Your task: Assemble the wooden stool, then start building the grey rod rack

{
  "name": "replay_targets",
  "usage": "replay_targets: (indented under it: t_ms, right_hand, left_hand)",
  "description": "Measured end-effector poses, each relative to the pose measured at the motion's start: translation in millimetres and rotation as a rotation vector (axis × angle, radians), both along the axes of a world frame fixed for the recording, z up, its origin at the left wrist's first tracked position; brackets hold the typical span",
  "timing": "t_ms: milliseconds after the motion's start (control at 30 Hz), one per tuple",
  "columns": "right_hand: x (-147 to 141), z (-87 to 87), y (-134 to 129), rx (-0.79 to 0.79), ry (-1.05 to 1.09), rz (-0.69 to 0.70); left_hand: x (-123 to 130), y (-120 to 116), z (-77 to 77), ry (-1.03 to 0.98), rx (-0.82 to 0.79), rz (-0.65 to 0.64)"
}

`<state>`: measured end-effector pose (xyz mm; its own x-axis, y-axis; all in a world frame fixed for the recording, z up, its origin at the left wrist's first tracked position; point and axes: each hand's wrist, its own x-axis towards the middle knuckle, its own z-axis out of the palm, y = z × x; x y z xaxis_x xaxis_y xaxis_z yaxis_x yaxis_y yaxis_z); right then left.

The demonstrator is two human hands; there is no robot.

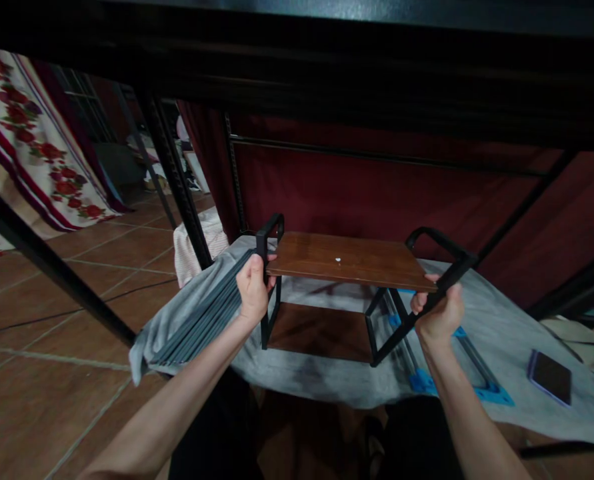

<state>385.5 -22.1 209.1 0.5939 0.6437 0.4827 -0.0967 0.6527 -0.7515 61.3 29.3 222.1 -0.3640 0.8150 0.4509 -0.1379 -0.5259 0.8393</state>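
Observation:
A small two-tier shelf with brown wooden boards and black side frames stands on a grey cloth. Its upper board (347, 259) bears a small white mark near the middle. Below lies the lower board (321, 330), close to the cloth. My left hand (254, 287) is wrapped round the left side frame (262, 247) at the upper board's edge. On the other side, my right hand (441, 313) grips the right side frame (457, 272), which leans outward, with fingertips by the board's corner. Some fingers of both hands are hidden behind the frames.
Several thin grey tubes (204, 313) lie left of the shelf on the grey cloth (347, 383). A grey frame with blue corners (487, 393) and a phone (551, 377) rest to the right. Black posts (174, 173) and an overhead bar (327, 73) surround the spot.

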Motion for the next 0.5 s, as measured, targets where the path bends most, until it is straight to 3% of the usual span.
replay_targets:
  t_ms: [300, 500]
  right_hand:
    - [4.6, -3.9, -0.5, 0.007, 0.020, -0.104]
    - [9.3, -11.0, -2.6, -0.044, 0.038, -0.075]
  left_hand:
    - [9.1, 3.4, 0.1, 0.010, 0.050, 0.049]
    - [12.4, 2.3, -13.4, 0.061, 0.033, 0.034]
